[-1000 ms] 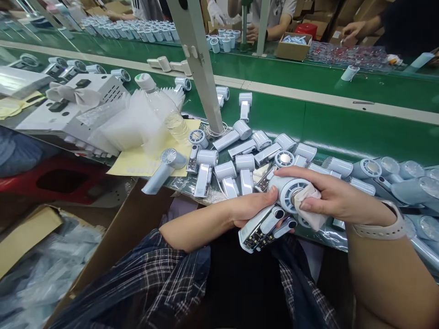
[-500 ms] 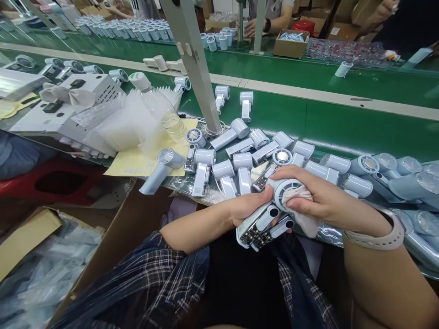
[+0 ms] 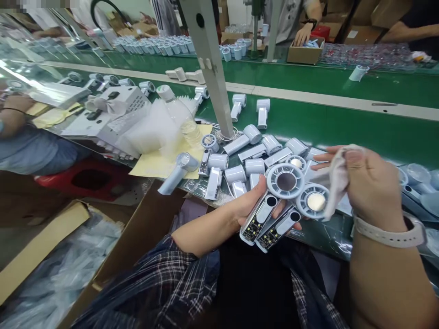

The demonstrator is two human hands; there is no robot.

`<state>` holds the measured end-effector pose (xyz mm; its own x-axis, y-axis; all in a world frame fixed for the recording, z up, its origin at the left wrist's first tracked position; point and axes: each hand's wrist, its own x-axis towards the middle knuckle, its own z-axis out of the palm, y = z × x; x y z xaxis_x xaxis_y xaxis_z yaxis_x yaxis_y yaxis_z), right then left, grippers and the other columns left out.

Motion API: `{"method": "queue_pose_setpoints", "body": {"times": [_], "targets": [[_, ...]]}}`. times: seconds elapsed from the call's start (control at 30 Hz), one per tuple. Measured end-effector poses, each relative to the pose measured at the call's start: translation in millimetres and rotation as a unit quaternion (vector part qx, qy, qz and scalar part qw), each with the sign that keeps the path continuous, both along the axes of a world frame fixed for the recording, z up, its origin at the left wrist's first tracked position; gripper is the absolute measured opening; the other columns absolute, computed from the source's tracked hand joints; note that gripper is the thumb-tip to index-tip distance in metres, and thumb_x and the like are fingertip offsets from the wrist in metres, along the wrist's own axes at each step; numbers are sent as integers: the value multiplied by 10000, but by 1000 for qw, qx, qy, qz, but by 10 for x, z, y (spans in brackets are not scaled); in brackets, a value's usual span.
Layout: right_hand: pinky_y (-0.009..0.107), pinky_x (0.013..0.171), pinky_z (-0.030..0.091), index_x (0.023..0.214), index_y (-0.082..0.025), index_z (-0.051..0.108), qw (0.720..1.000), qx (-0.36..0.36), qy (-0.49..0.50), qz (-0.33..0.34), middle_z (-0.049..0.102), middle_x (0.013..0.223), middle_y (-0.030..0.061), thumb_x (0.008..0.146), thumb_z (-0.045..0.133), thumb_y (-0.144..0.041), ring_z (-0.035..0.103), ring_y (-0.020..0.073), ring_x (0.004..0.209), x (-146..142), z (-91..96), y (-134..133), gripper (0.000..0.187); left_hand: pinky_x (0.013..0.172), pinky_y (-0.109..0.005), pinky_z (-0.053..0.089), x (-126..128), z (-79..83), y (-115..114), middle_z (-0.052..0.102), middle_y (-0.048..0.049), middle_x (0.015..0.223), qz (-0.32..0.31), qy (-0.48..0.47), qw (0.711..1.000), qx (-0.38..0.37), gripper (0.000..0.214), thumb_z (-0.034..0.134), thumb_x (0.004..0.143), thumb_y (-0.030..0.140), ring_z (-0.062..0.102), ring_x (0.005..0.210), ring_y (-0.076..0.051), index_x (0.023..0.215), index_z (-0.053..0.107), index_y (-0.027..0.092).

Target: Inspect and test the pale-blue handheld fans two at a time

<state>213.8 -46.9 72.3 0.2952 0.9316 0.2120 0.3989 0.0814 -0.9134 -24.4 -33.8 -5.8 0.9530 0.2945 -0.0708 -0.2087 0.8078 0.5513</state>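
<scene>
My left hand [image 3: 249, 203] is closed around the handles of two pale blue handheld fans side by side, one fan [image 3: 264, 212] on the left and another fan [image 3: 279, 228] on the right. Their round, slotted heads face up, and bare circuit boards show along the open handles. The left head has a dark centre, the right one a shiny disc. My right hand [image 3: 372, 189] pinches a white cloth [image 3: 338, 180] between thumb and fingers, just right of the right fan's head. The cloth hangs against or very near that head's edge; contact is hard to tell.
Several more fans [image 3: 217, 176] lie across the near bench. A plastic bottle [image 3: 188, 130] and yellow paper [image 3: 151, 164] are left of the post [image 3: 214, 77]. Below left stands a carton [image 3: 137, 233] with plastic bags. Co-workers' arms show beyond the green belt [image 3: 308, 114] and at far left.
My right hand has lifted the cloth off the fan head and moved right, uncovering both heads. My left hand still holds the fans. The view has shifted, so the bench appears further right.
</scene>
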Motion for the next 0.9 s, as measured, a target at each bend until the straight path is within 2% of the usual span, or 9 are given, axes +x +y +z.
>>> {"method": "queue_pose_setpoints", "body": {"times": [0.1,0.17,0.23,0.27,0.33,0.4,0.47,0.63,0.9], "targets": [[674,925,621,1155,-262,773,998,-4,-42,-42,833,1153,160,1056,537,-671,789,452,1094,161,-161,128,483,711,-337,620,-40,59,59,793,-152,908,14,14,999,27,968,615,527,1123,764,817,-263,668,631,165],[799,1161,444,1270,-246,754,988,4,-139,-67,767,1371,188,1007,600,-661,640,532,1383,166,-234,109,515,702,-347,613,-52,101,70,766,-143,822,45,27,997,65,989,580,500,1149,750,804,-270,636,622,170],[789,1277,303,1392,-207,711,974,32,-194,-110,689,1504,203,975,648,-618,526,523,1509,62,-300,-29,589,668,-337,581,-58,142,53,729,-134,741,113,58,984,122,1001,548,512,1160,721,772,-267,630,640,169],[770,1275,323,1424,-207,696,980,32,-167,-102,692,1497,196,970,659,-609,553,497,1489,-23,-340,-128,608,666,-336,568,-57,163,37,722,-130,732,152,78,973,157,995,563,535,1147,708,763,-261,654,669,165],[707,1196,471,1403,-248,707,1000,-9,-16,-8,760,1387,150,968,681,-626,677,424,1354,-223,-442,-330,577,739,-351,575,-46,213,2,734,-114,771,231,110,939,229,929,658,605,1073,701,795,-253,753,737,159],[604,1124,566,1318,-282,738,980,-47,171,94,808,1290,110,921,784,-619,739,361,1255,-392,-558,-473,523,907,-376,582,-15,271,-20,746,-83,812,288,109,908,285,786,748,717,947,723,900,-255,867,778,176],[504,1059,612,1234,-278,767,959,-45,260,104,834,1214,95,868,880,-568,769,317,1174,-467,-644,-536,481,1041,-392,553,34,329,-26,756,-66,843,311,87,896,305,681,761,805,861,736,1020,-260,938,788,194],[403,879,670,1105,-265,825,945,-21,323,43,855,1081,69,733,1015,-502,806,258,927,-363,-590,-566,480,959,-382,597,102,470,-12,787,-81,986,286,72,936,190,656,829,822,763,760,1049,-268,1127,764,186],[368,665,698,1026,-295,833,907,-35,416,60,859,953,45,564,1057,-619,814,268,761,-432,-355,-642,607,818,-310,601,-51,624,57,775,-64,1100,192,58,979,46,528,906,758,284,751,939,-223,1244,718,201]]}}
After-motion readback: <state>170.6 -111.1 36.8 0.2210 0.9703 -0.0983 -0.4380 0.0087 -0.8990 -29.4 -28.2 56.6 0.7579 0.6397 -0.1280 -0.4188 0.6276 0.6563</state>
